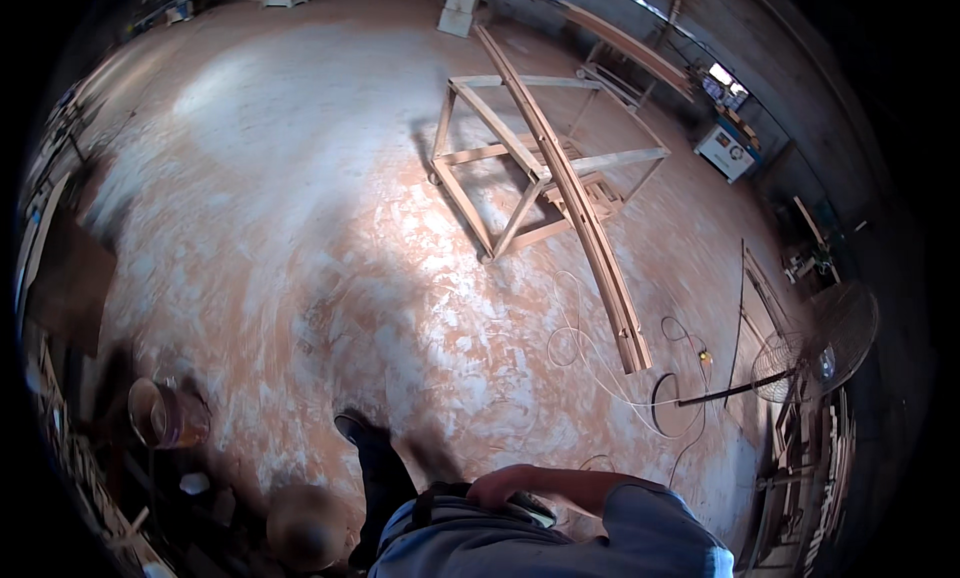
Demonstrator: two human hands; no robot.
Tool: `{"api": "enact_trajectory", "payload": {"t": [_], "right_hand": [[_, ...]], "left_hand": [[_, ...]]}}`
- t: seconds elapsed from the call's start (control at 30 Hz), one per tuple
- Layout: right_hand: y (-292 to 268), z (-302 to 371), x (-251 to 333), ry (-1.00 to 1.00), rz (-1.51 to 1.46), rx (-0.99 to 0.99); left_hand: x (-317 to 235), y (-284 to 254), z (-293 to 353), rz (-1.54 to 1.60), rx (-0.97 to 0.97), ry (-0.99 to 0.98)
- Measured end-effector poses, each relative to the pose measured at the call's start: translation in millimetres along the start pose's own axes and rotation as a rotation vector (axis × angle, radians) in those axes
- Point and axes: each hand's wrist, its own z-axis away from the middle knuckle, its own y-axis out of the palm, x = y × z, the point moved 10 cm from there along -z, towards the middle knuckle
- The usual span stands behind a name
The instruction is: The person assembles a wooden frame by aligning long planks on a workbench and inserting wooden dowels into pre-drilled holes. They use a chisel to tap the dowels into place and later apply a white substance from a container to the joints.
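Observation:
My right hand (pixel 497 486) is at my waist, bent inward against the front of my grey-blue shirt (pixel 470 541). Its fingers point down and are mostly hidden, so whether they grip anything does not show. Just beside the wrist, a small dark object with a pale greenish edge (pixel 534 509) pokes out at the waist; I cannot make out its kind. My left hand is out of the picture. Ahead, several long wooden strips (pixel 565 173) lie across a wooden frame trolley (pixel 490 240), their near ends overhanging it.
A round fan (pixel 825 353) stands at right, its base and loose cable (pixel 600 373) on the dusty floor. Left are a bucket (pixel 165 415), a round brown object (pixel 307 526) and stacked timber. A white-and-blue machine (pixel 727 153) and a long bench (pixel 630 48) stand farther back.

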Motion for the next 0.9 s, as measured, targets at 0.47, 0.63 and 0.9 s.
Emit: {"api": "enact_trajectory", "payload": {"t": [0.47,0.63,0.9], "right_hand": [[-209,37,155,-0.142,-0.161,-0.341],[-245,47,142,-0.047,-0.008,-0.323],[-267,84,167,-0.126,-0.51,-0.116]], "left_hand": [[-164,-168,-97,-0.174,0.226,0.055],[-179,-205,-93,-0.156,0.262,0.081],[-191,-203,-24,-0.133,0.238,0.194]]}}
